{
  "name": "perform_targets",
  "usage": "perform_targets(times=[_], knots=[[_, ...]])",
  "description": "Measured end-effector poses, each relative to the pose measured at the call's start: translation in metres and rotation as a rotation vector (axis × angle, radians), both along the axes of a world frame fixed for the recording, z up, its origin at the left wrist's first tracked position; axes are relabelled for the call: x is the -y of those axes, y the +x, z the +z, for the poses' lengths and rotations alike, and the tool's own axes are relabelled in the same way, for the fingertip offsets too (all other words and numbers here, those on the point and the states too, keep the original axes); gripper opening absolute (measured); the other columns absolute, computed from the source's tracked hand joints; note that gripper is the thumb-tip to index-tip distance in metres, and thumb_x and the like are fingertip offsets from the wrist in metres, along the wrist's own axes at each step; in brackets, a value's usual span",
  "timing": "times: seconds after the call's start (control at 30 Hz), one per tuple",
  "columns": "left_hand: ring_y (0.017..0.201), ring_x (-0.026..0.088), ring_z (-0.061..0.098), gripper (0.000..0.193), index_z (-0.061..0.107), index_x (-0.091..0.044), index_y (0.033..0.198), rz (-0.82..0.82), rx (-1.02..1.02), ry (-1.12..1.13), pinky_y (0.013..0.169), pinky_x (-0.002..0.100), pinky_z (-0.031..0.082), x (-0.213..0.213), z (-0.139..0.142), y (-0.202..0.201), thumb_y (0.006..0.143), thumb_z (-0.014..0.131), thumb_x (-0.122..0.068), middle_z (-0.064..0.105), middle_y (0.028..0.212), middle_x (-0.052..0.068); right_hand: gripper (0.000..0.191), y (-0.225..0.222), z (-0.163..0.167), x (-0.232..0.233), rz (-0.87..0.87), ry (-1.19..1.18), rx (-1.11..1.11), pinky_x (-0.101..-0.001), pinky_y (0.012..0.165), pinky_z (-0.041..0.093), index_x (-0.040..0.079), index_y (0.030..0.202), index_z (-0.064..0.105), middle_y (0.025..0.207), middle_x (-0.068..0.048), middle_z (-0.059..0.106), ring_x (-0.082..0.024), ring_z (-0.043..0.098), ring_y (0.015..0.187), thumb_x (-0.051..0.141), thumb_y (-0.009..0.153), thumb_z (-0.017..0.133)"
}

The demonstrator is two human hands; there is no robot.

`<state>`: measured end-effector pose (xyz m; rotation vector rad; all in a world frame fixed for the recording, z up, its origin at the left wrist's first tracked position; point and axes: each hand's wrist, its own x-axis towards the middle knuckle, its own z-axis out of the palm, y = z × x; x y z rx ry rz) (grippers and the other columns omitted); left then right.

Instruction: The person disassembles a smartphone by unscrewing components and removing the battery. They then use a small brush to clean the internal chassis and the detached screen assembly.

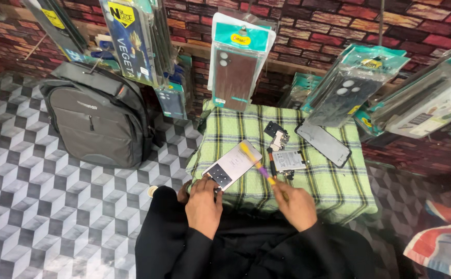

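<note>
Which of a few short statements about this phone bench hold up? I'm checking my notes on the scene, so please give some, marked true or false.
1. The left hand holds the corner of a phone back lying on the checked cloth. True.
2. The right hand holds a hammer. False: it holds a slim yellow and purple tool whose tip lies over the phone back.
3. A grey backpack stands on the patterned floor to the left of the cloth. True.
4. The black screen panel lies under the left hand. False: it lies apart, at the cloth's far right.
5. A small circuit board lies on the cloth beyond the hands. True.
</note>
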<state>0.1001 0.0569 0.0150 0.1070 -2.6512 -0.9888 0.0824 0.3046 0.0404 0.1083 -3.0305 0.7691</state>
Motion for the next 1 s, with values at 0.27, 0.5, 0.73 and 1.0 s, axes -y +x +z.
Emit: perform_targets(times=[0.27,0.5,0.73,1.0], knots=[[0.119,0.036,0.059,0.019,0.067,-0.008,0.098,0.003,-0.035,-0.014,0.092,0.044,0.052,0.001,-0.004,-0.001,0.082,0.075,-0.015,0.066,0.129,0.012,0.029,0.002,0.003,0.006,-0.068,0.089,0.018,-0.0431,0.057,0.051,0.022,0.113,0.08,0.065,-0.017,0.069,-0.033,0.067,0.056,0.039,0.095,0.065],[0.12,0.036,0.058,0.022,0.066,-0.009,0.102,-0.008,-0.029,0.011,0.095,0.044,0.052,0.003,-0.005,-0.002,0.084,0.074,-0.017,0.067,0.126,0.011,0.032,0.002,0.011,-0.017,0.031,-0.019,0.052,-0.0433,0.06,0.054,0.02,0.116,0.078,0.075,-0.016,0.072,-0.034,0.07,0.064,0.036,0.091,0.066],[0.116,0.038,0.06,0.019,0.066,-0.009,0.103,0.018,-0.008,-0.016,0.093,0.046,0.05,0.001,0.001,0.001,0.086,0.071,-0.016,0.066,0.13,0.012,0.03,0.015,0.011,-0.044,0.188,-0.13,0.015,-0.0379,0.058,0.054,0.017,0.118,0.077,0.075,-0.013,0.074,-0.025,0.072,0.06,0.033,0.096,0.065],[0.114,0.035,0.062,0.021,0.066,-0.008,0.103,0.032,-0.079,-0.123,0.109,0.051,0.037,-0.002,0.013,0.004,0.084,0.071,-0.016,0.066,0.124,0.014,0.029,0.036,0.006,-0.029,-0.014,-0.034,-0.019,-0.0419,0.055,0.053,0.022,0.118,0.078,0.075,-0.013,0.073,-0.029,0.068,0.055,0.032,0.093,0.067]])
